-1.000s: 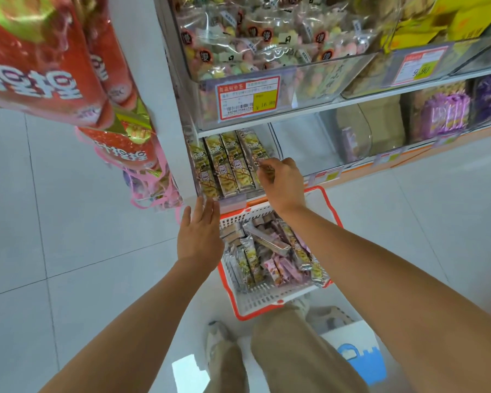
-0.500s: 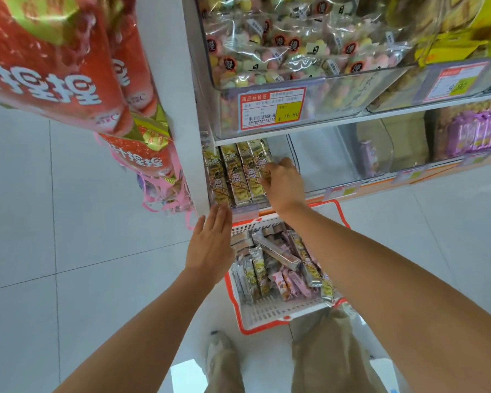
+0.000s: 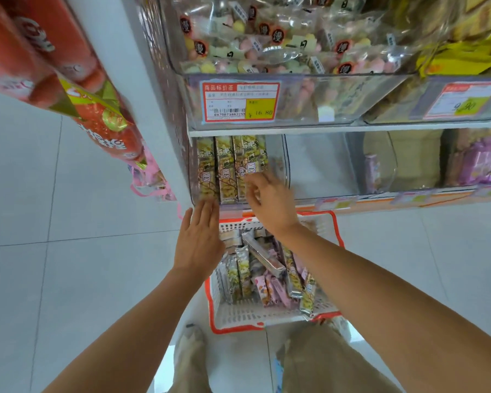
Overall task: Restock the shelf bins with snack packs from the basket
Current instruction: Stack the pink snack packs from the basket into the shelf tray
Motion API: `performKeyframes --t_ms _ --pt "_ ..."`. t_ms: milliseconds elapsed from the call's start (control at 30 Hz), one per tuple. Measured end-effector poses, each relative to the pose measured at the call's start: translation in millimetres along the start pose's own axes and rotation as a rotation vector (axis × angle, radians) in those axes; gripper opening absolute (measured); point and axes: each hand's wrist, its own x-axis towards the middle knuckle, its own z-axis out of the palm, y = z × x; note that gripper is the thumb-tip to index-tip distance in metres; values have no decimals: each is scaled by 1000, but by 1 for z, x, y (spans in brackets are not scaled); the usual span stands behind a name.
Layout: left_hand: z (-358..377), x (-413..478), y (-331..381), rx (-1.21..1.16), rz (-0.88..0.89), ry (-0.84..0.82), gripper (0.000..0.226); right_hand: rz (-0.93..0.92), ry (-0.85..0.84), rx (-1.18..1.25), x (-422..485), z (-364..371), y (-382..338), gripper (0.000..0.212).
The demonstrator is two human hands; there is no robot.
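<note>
Caught mid-restock, at the placing step. Found the left hand (image 3: 200, 239) flat and wide, fingers straight, tips at the front lip of the bin (image 3: 279, 154), just below the row of packs (image 3: 226, 168) set side by side in its left part. Found the right hand (image 3: 270, 199) at the right end of that row, fingers loosely curled and blurred, with nothing seen between them; judged it empty. Noted bare space in the bin's right part. Saw the basket (image 3: 238, 317) on the floor (image 3: 68, 194), right under the shelf (image 3: 380, 198), with loose packs (image 3: 262, 259) heaped in it, green-yellow ones among pink. Judged the job well short of done. Would next call for reaching down into the basket, picking a green-yellow pack to match the row, and standing it in the gap beside the last one, with the left hand steadying the row against toppling.
</note>
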Motion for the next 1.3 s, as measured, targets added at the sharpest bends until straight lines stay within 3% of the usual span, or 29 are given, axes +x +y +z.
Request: performKeyframes --t_ms 100,200,400,667,967,1300 --pt "8 0 7 1 -57 17 79 -21 -95 78 -15 -1 11 11" --pt "17 -5 16 -2 -132 53 84 -53 -191 107 -31 -1 25 23" --pt "47 -25 42 -79 -275 130 83 -38 -433 74 -69 5 56 12" --pt "122 -36 45 -62 -284 10 76 105 -689 -157 -111 54 101 32" --pt "217 -27 26 -106 -342 -115 74 111 -787 -276 -139 136 143 49" --pt "273 -10 22 -118 -362 130 70 161 -818 -200 -137 189 173 60"
